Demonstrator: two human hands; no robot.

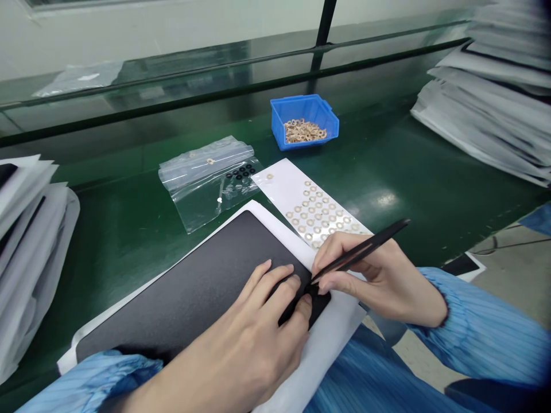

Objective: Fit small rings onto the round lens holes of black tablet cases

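A dark matte panel (189, 287) lies on a white sheet (275, 226) that covers part of the green bench top. My left hand (253, 321) rests flat on the panel near its right corner, its fingers spread a little and holding nothing. My right hand (370, 275) grips black tweezers (361, 252), whose tips meet the panel's edge beside my left fingers. What the tips touch is hidden by my fingers. Just beyond my right hand lies a white backing strip (314, 206) carrying rows of small ring-shaped stickers.
A clear zip bag (206, 183) holds small black rings. A blue plastic bin (303, 120) holds tan rings. Stacks of white-wrapped sheets stand at the left (30, 252) and right (486, 109). A glass panel (172, 86) runs behind the green bench mat (379, 166).
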